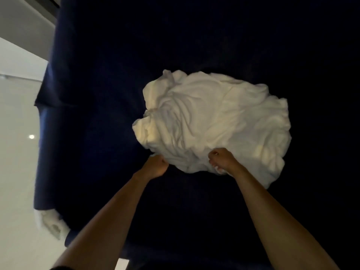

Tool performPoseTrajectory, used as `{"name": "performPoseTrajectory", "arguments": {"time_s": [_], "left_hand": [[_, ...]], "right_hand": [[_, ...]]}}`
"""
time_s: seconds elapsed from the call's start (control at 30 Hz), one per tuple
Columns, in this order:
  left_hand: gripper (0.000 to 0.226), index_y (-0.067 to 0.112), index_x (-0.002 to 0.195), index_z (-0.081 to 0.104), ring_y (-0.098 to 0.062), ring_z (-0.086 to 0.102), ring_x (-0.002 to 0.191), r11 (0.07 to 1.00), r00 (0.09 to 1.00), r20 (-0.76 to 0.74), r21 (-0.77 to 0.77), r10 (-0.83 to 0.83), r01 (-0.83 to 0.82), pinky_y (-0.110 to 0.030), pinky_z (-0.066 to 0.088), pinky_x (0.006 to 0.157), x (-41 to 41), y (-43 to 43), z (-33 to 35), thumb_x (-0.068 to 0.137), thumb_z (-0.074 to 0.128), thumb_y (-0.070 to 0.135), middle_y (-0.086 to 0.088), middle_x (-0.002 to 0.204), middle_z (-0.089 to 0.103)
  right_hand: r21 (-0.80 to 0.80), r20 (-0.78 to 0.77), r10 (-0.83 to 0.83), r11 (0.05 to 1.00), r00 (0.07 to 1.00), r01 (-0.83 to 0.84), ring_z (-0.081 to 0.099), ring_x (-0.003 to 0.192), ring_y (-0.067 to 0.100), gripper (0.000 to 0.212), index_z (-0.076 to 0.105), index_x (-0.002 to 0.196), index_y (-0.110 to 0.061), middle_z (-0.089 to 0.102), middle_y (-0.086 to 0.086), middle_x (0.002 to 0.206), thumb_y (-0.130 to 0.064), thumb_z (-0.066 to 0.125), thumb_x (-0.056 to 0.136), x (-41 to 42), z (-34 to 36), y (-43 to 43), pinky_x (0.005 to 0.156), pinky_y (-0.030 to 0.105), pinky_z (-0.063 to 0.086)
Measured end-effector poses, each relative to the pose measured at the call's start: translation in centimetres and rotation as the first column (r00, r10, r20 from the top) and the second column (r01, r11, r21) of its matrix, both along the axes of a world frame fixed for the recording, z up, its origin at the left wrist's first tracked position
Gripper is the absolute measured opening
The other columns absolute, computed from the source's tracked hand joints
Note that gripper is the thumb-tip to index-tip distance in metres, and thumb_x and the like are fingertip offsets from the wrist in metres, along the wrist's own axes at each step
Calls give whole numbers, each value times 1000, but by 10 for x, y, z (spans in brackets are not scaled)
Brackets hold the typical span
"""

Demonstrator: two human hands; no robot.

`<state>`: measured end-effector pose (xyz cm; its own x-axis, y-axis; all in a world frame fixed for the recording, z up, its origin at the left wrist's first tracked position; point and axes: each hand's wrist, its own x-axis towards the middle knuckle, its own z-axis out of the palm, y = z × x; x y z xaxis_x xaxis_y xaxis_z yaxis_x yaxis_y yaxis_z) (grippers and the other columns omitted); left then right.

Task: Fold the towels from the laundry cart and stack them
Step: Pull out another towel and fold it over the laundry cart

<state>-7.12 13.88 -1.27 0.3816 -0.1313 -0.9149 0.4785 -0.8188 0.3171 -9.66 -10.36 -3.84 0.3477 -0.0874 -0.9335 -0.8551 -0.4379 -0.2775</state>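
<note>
— What takes up most of the view?

— A dark blue cloth-covered surface (97, 94). It fills nearly everything and runs under and all around the towel. I cannot tell whether it is a bed or some other furniture.

— And beyond it?

— Pale glossy floor (17, 162), far to the left of the towel, with a small bright glint of light (31, 136) on it. A light wall (23, 20) rises further back on that same side.

— Where is the towel?

— The white towel (214, 117) lies crumpled on the blue surface, a little right of the middle. It is unfolded and heaped in soft creases. Its near edge is bunched towards the person.

— The arms?

— Two bare forearms reach in from below the towel, the left forearm (101, 221) and the right forearm (272, 211), both pointing at its near edge.

— What are the hands doing?

— The left hand (156, 165) is at the towel's near-left edge, fingers curled tight into a fist on the hem. The right hand (222, 159) is on the near edge further right. Its fingers (212, 162) are clamped on the cloth, and a bit of white shows through beneath them.

— Anything smaller?

— A blurred white bundle (50, 223) sits far down-left of the towel, at the corner of the blue surface where it meets the floor. It is too blurred to say what it is.
</note>
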Motion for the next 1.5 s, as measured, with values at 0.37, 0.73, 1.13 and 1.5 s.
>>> {"name": "performPoseTrajectory", "arguments": {"time_s": [0.37, 0.73, 1.13, 1.5], "left_hand": [[23, 13, 72, 43, -10, 45, 64, 993, 997, 28, 95, -66, 63, -22, 36, 53, 56, 15, -154, 95, 41, 14, 0, 73, 50], [26, 19, 67, 42, -21, 54, 77, 993, 995, -28, 71, -91, 93, -38, 50, 78, 30, 9, -161, 93, 39, 19, -1, 77, 54], [52, 15, 134, 32, -23, 51, 104, 991, 945, 306, -25, -114, 128, -30, 44, 79, 14, -37, 24, 89, 58, 18, -3, 125, 37], [22, 4, 116, 55, -30, 62, 101, 956, 730, 664, -80, -161, 283, -28, 41, 76, -8, -100, 165, 96, 47, 11, -13, 109, 66]], "right_hand": [[-135, 69, 9, 991, 998, 1, 49, 124, 29, 47, 46, 138, -12, 50, 12, 138, -18, 55, 92, 77, -158, 24, 101, 29, 38], [-280, 270, -118, 940, 956, 195, 60, 106, 27, 21, 65, 105, -9, 67, 11, 111, -11, 64, 84, 89, -165, 38, 84, 24, 43], [8, 427, -299, 945, 853, 327, 52, 68, 9, 21, 55, 71, -16, 55, -7, 69, 3, 58, 78, 21, 64, 85, 72, 24, 46], [179, 647, -460, 867, 608, 466, 62, 74, 20, 13, 59, 84, -15, 63, 6, 82, -3, 63, 82, -9, 210, 6, 66, 32, 54]]}}
